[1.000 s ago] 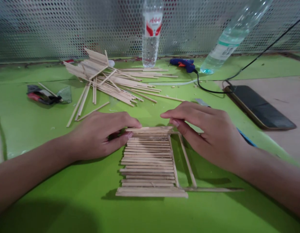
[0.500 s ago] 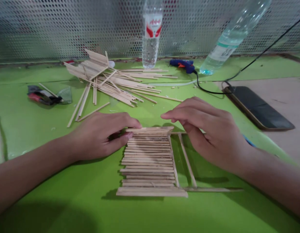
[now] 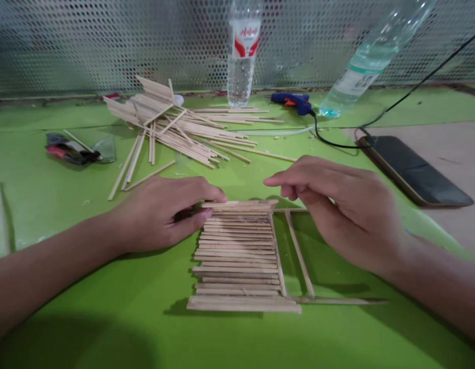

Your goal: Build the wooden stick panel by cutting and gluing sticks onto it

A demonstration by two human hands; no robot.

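A small structure of wooden sticks lies on the green table, its sticks set side by side like slats. From its right side juts an open frame with a crossbar. My left hand pinches the far left corner of the structure between thumb and index finger. Above the frame's far right part hovers my right hand, index finger stretched out to the left and the other fingers partly curled. Nothing shows in that hand, and it hides the end of the far rail.
Loose sticks and another stick assembly lie behind. Along the back are a clear bottle, a blue glue gun with a black cord, and a leaning greenish bottle. A phone lies right, a crumpled packet left.
My right hand has shifted a little to the right, away from the slats. My left hand keeps its pinch on the corner. The whole view has slid slightly.
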